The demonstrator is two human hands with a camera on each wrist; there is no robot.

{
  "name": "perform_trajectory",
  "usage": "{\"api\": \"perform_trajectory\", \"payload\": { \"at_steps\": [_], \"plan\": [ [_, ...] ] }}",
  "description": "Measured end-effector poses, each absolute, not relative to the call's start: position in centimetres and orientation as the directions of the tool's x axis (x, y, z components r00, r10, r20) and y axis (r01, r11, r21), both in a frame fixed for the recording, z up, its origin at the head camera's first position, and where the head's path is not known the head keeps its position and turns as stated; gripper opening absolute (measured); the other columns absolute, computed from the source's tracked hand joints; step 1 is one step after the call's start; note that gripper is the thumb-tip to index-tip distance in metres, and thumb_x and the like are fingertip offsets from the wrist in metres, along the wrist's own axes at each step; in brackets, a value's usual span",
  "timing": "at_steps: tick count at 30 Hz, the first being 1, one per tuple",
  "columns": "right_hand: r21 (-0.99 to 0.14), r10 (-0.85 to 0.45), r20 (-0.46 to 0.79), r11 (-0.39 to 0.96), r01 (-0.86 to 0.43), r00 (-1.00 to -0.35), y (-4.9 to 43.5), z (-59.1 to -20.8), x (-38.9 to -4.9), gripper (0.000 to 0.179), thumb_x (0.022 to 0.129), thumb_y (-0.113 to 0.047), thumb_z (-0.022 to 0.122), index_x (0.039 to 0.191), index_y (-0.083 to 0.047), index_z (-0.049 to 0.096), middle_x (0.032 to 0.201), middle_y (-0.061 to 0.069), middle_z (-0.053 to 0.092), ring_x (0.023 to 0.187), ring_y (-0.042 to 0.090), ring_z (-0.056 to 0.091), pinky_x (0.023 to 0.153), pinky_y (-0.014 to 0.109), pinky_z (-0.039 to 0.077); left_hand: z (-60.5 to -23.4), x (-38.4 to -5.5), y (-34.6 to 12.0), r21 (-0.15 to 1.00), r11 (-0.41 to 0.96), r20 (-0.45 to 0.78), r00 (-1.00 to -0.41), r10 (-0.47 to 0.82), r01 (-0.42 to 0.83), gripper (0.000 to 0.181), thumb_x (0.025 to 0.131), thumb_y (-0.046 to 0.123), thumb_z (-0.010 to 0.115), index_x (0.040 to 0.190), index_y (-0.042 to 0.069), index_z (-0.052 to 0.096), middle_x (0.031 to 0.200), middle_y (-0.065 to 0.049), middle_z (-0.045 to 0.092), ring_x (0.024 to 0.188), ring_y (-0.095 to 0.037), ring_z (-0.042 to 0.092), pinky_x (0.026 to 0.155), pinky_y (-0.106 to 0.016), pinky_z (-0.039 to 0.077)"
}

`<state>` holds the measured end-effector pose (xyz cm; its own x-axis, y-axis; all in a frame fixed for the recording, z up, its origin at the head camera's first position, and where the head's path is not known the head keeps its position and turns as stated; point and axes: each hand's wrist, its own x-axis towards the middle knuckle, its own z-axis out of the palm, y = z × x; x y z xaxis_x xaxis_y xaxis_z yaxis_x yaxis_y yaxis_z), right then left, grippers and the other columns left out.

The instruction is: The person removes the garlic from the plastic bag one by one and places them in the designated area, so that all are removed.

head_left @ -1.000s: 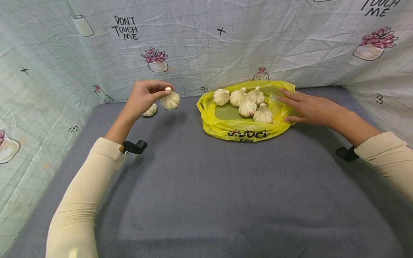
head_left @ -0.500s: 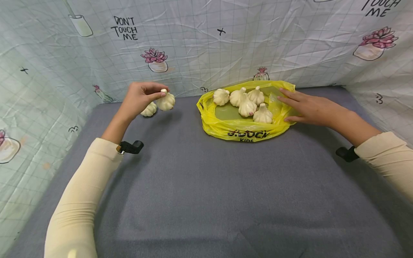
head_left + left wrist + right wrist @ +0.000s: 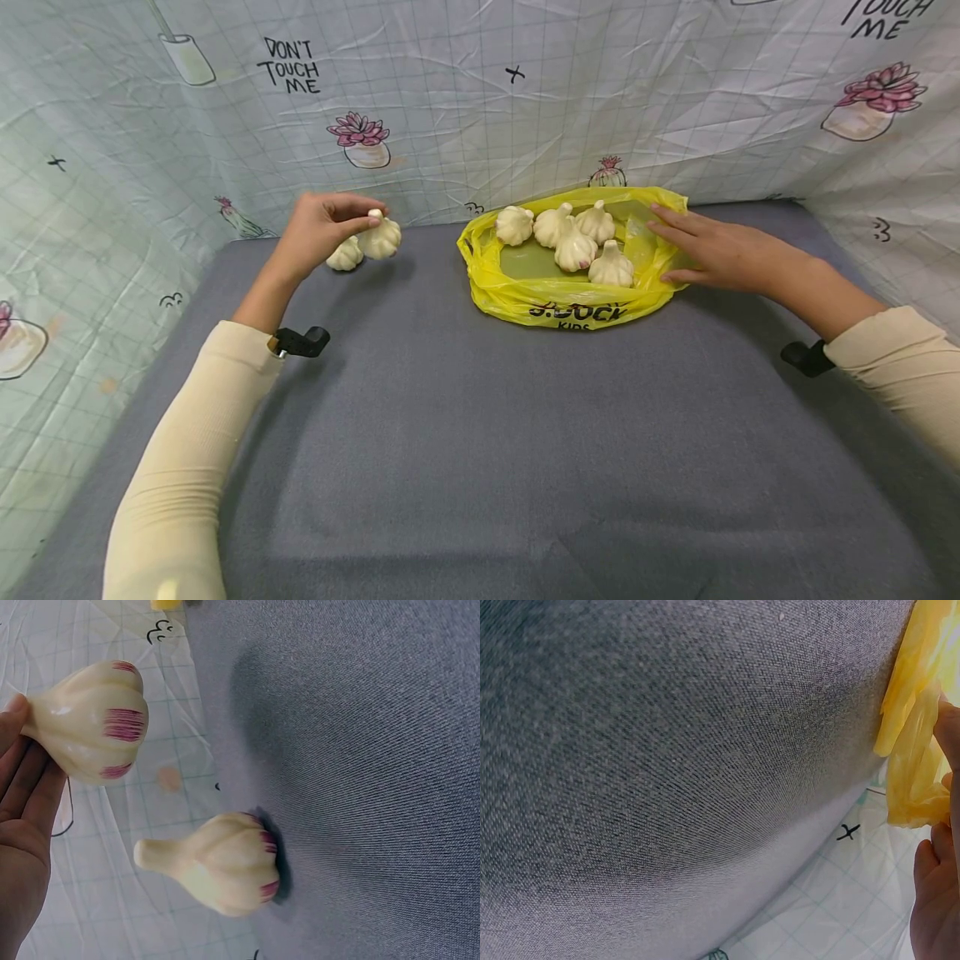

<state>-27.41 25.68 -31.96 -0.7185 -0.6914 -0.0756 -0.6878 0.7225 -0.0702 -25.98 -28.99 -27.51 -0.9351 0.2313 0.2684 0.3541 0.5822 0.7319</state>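
Observation:
My left hand (image 3: 318,233) pinches a cream garlic bulb (image 3: 381,238) by its stem, holding it above the grey table. In the left wrist view this held bulb (image 3: 97,724) shows purple streaks on its base. A second garlic bulb (image 3: 345,255) stands on the table just behind it, partly covered in the head view; its stem is plain in the left wrist view. My right hand (image 3: 738,252) rests at the right rim of a yellow plastic bag (image 3: 495,296), fingers fairly straight and spread. Inside the bag lie several garlic bulbs (image 3: 574,250).
A dark grey cloth (image 3: 480,433) covers the table. Behind it and at the sides hangs a pale printed curtain (image 3: 450,100) that meets the table's back edge. Each wrist carries a small black camera mount (image 3: 303,342).
My left hand has moved a little to the left with the garlic bulb, bringing it closer to the standing one. The right hand and the bag stay in place.

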Motion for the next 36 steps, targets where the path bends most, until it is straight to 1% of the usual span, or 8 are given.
{"api": "perform_trajectory", "payload": {
  "at_steps": [8,14,18,25,28,33,36],
  "plan": [
    [-0.065,-0.686,-0.079,0.727,-0.683,-0.723,25.6,-32.0,-27.3,0.083,0.1,-0.038,0.066,0.16,0.001,0.025,0.169,0.022,0.008,0.15,0.048,0.019,0.113,0.065,0.03,-27.9,-26.3,-29.3,0.738,0.585,0.236,-0.941,0.243,0.337,0.029,0.096,0.024,0.074,0.119,0.007,0.077,0.116,-0.007,0.076,0.098,-0.005,0.071,0.084,-0.02,0.055],
    [-0.059,-0.688,-0.077,0.726,-0.685,-0.722,25.6,-31.9,-27.3,0.083,0.1,-0.038,0.066,0.159,0.002,0.025,0.168,0.022,0.008,0.15,0.048,0.02,0.113,0.064,0.031,-28.1,-26.7,-29.6,0.754,0.567,0.228,-0.942,0.248,0.332,0.028,0.095,0.022,0.075,0.119,0.007,0.077,0.115,-0.005,0.076,0.098,-0.004,0.071,0.083,-0.02,0.055],
    [-0.054,-0.687,-0.084,0.726,-0.685,-0.722,25.5,-31.9,-27.3,0.083,0.1,-0.039,0.065,0.16,0.002,0.024,0.168,0.023,0.007,0.15,0.048,0.02,0.113,0.065,0.031,-28.3,-27.0,-30.0,0.757,0.564,0.223,-0.941,0.253,0.331,0.029,0.095,0.021,0.075,0.119,0.005,0.076,0.115,-0.005,0.076,0.099,-0.004,0.071,0.083,-0.021,0.056],
    [-0.047,-0.688,-0.083,0.725,-0.687,-0.721,25.4,-32.0,-27.3,0.083,0.1,-0.04,0.065,0.16,0.002,0.024,0.168,0.022,0.008,0.15,0.047,0.019,0.113,0.065,0.031,-28.7,-27.8,-30.7,0.763,0.573,0.19,-0.951,0.243,0.299,0.029,0.094,0.016,0.075,0.12,0.003,0.075,0.12,-0.008,0.074,0.097,-0.002,0.071,0.082,-0.023,0.056],
    [-0.047,-0.689,-0.085,0.724,-0.688,-0.72,25.5,-32.0,-27.3,0.084,0.1,-0.04,0.065,0.16,0.002,0.023,0.169,0.022,0.007,0.15,0.048,0.019,0.113,0.065,0.03,-28.6,-27.9,-30.9,0.749,0.591,0.183,-0.951,0.249,0.298,0.029,0.094,0.017,0.076,0.119,0.004,0.076,0.118,-0.006,0.075,0.096,-0.002,0.071,0.083,-0.024,0.056],
    [-0.05,-0.689,-0.085,0.724,-0.688,-0.719,25.4,-32.0,-27.3,0.084,0.1,-0.039,0.066,0.16,0.002,0.024,0.169,0.022,0.007,0.15,0.048,0.019,0.114,0.064,0.029,-28.4,-28.0,-31.1,0.721,0.629,0.159,-0.953,0.257,0.29,0.03,0.092,0.021,0.077,0.119,0.007,0.076,0.117,-0.007,0.075,0.095,-0.001,0.071,0.084,-0.027,0.056],
    [-0.052,-0.689,-0.085,0.725,-0.687,-0.72,25.5,-32.1,-27.3,0.083,0.1,-0.039,0.066,0.16,0.002,0.024,0.168,0.023,0.008,0.149,0.049,0.02,0.114,0.065,0.029,-28.3,-28.2,-31.1,0.719,0.636,0.141,-0.955,0.262,0.281,0.03,0.092,0.021,0.078,0.119,0.007,0.076,0.117,-0.008,0.075,0.094,-0.001,0.071,0.084,-0.025,0.055]
  ]
}}
